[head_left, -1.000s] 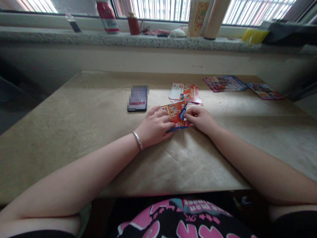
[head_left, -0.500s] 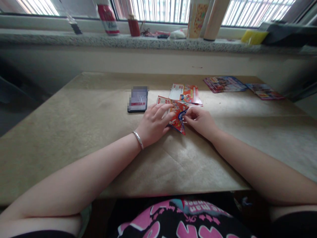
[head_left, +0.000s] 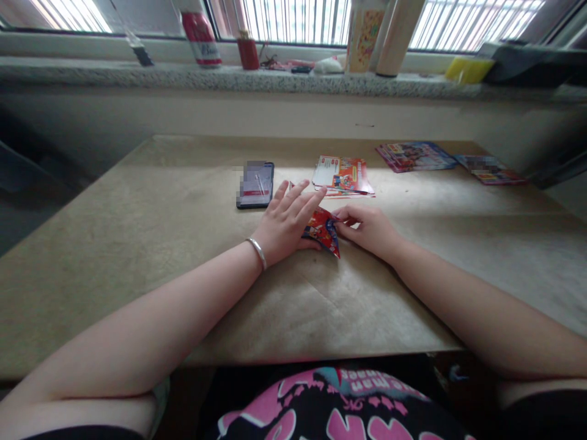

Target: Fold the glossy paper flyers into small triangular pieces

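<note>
A folded red and orange printed paper [head_left: 324, 234] lies on the brown table [head_left: 183, 244] between my two hands. My left hand [head_left: 287, 223] rests flat on the paper's left part, fingers stretched out and slightly spread; a silver bangle sits on that wrist. My right hand [head_left: 369, 229] is curled at the paper's right edge, fingertips pinched on a fold there. Most of the paper is hidden under my left hand.
A dark phone [head_left: 255, 184] lies just left of my left hand. More printed leaflets [head_left: 342, 175] lie behind the hands, with others [head_left: 415, 155] at the far right. The window ledge [head_left: 137, 72] beyond holds a can, cups and small clutter.
The paper has been folded over to a smaller pointed shape. My left hand went from curled on it to lying flat with fingers stretched forward. My right hand stayed at the right edge.
</note>
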A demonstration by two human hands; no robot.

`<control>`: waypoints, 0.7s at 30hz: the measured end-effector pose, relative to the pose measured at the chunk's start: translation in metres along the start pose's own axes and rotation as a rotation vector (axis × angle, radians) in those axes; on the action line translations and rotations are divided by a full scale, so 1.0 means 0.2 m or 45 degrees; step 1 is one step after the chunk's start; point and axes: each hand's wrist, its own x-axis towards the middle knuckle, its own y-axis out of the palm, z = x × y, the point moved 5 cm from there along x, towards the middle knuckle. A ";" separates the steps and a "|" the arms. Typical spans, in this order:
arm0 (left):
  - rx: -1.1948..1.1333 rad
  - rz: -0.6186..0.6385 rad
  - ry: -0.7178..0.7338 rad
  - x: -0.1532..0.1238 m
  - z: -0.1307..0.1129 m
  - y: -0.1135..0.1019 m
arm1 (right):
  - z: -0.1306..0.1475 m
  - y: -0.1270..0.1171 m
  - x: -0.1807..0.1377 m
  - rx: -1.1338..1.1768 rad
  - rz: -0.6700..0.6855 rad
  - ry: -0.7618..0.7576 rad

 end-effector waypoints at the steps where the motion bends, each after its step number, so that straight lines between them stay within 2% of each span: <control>1: -0.005 0.016 0.002 0.00 0.00 0.00 | -0.01 0.00 0.00 0.007 0.014 -0.009; 5: -0.026 0.069 0.017 0.00 -0.01 0.01 | -0.04 0.01 0.00 0.043 0.030 0.009; 10: -0.001 0.066 -0.003 0.00 -0.02 0.01 | -0.08 0.03 0.01 0.293 0.074 0.084; 13: -0.010 0.045 -0.020 0.01 -0.02 0.00 | -0.08 0.05 0.01 0.343 0.102 0.102; 18: -0.053 0.034 -0.032 0.01 -0.02 0.00 | -0.06 0.04 0.01 0.260 -0.018 0.091; 21: -0.078 0.016 -0.046 0.01 -0.02 0.00 | -0.04 0.03 0.01 0.275 -0.023 0.043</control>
